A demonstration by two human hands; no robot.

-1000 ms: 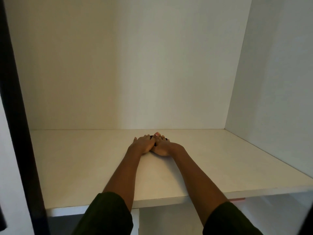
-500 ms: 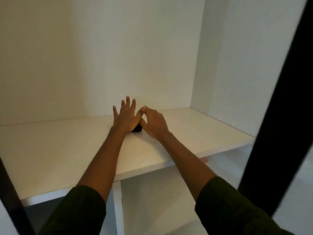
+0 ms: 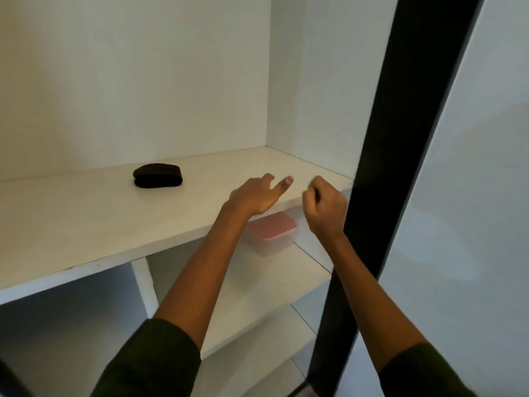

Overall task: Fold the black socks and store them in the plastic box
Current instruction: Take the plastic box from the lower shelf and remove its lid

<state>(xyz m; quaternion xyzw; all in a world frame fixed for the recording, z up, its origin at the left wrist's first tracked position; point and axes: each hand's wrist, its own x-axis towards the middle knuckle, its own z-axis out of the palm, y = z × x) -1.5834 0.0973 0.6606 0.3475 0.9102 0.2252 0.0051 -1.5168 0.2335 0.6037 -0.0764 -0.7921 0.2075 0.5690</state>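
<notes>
The folded black socks [image 3: 157, 175] are left on the shelf [image 3: 86, 224], long axis three-to-nine, at ten o'clock from the nearer, loosely opened left hand [image 3: 253, 196]; nothing is gripped by the curled right hand [image 3: 325, 204].

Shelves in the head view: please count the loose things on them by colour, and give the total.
Black: 1, the folded socks on the upper shelf
Clear with a pink lid: 1, the plastic box on the shelf below
Total: 2

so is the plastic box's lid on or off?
On. The pink lid sits flat atop the plastic box on the lower shelf; contents cannot be told.
</notes>
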